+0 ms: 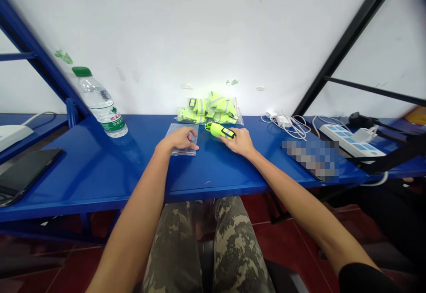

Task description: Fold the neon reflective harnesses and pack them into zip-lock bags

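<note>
A blue metal surface [140, 168] runs across the view against a scuffed white wall [199, 31], with a red tiled floor [289, 248] below and the person's camouflage trousers [206, 248] at its near edge. Toward the back, near the wall, sits a heap of neon-yellow reflective garments [208, 108], apparently bagged in clear plastic, though the glare makes that hard to confirm. A water bottle with a green cap [100, 104] stands on the left, beyond a dark tablet [23, 173] lying flat. On the right lie a white power strip [353, 141], a charger with tangled white cables [284, 122], and a pixelated patch [309, 160].

The two hands are narrowly apart at mid-surface. The left hand [179, 140] lies palm down and loosely open on a clear zip bag [184, 140], which lies flat on the surface. The right hand [238, 142] closes around a roll of neon-yellow reflective fabric [218, 129], just beside the bag, with a black tag showing on top.
</note>
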### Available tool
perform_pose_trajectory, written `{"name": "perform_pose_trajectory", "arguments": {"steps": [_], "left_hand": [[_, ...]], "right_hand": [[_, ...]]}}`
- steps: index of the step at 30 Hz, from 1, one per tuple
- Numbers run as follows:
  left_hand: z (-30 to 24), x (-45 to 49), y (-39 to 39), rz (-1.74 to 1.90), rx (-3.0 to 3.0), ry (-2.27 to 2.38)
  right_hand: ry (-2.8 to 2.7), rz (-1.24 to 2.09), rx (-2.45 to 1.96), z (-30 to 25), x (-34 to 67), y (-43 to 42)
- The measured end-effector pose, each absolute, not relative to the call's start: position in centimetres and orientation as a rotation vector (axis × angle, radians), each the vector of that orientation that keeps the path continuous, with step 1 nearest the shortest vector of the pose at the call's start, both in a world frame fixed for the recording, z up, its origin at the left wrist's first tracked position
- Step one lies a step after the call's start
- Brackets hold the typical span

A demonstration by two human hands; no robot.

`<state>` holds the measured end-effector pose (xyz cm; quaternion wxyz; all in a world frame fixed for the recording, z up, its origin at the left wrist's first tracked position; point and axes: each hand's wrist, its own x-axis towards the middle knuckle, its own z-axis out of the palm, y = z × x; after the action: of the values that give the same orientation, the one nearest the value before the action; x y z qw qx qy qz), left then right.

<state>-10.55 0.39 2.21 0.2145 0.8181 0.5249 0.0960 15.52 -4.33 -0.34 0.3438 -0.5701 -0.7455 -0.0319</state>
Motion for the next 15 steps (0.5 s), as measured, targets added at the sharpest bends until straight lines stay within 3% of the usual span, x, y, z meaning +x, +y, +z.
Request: {"name": "perform_pose_trajectory", "arguments": {"steps": [6,11,15], "left_hand": [[1.3,-7.1,-0.2,0.5,2.33,1.526],[0.4,-3.4,0.0,0.905,2.093,1.587],[1.1,-3.2,-0.1,0.941,2.172,1.444]], "right_hand": [[-1.893,-0.024,-1.448,-0.4,15.7,-4.3],[-1.817,0.034,-1.444,-0.4,16.0,-4.2],[-1.717,0.113,-1.437,-0.5,16.6,-4.0]]}}
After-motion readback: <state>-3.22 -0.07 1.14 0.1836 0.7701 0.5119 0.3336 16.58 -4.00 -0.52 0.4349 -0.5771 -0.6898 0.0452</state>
